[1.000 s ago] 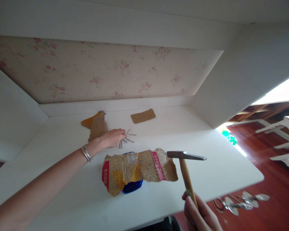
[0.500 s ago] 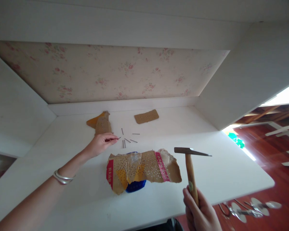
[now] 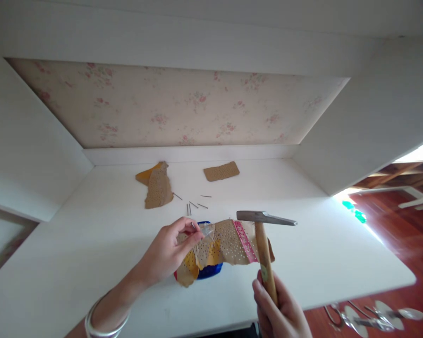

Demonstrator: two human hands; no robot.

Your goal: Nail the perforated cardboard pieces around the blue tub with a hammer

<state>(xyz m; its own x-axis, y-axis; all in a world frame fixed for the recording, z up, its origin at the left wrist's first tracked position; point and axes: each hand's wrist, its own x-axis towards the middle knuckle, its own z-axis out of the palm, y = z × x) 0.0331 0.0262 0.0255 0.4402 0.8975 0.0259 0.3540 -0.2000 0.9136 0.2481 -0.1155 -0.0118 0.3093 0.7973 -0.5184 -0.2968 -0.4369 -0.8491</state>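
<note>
Cardboard [image 3: 229, 249]: brown, torn, hole-dotted, pink-striped
Hammer [image 3: 262, 239]: wooden handle [image 3: 267, 277], grey head [image 3: 266, 218]
Your left grip [image 3: 169, 249]: pinching a nail [image 3: 193, 226]
Your right grip [image 3: 281, 309]: clasping the hammer's handle

There are one hammer [image 3: 262, 241], six loose nails [image 3: 193, 205] and at least three cardboard pieces [image 3: 228, 243].

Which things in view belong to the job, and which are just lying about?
Likely the job:
- hammer, in the right hand
- nail, pinched in the left hand
- large perforated cardboard
- blue object beneath it
- loose nails, probably spares

Probably just lying about:
- small cardboard rectangle
- cardboard scrap, back left
</note>
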